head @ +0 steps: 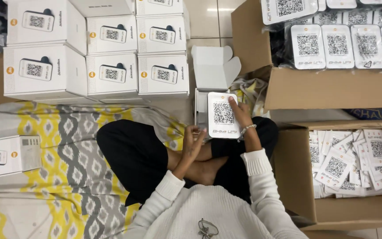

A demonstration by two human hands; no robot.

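Beside stacked white boxes (111, 48), right hand (240, 113) gripping device (223, 115), open carton (213, 71) behind

Patterned mat (67, 146) under white boxes (96, 48)

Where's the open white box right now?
In the head view the open white box sits at centre, just beyond the white device held by both hands, between the stacked white boxes and a cardboard carton.

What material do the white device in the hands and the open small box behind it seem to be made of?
The white device, held by the right hand and left hand, looks like smooth, slightly glossy plastic: rounded corners and an even, rigid face. The open small box looks like thin matte white cardboard: folded flaps with cut, curved edges. Neither is certain from this view.
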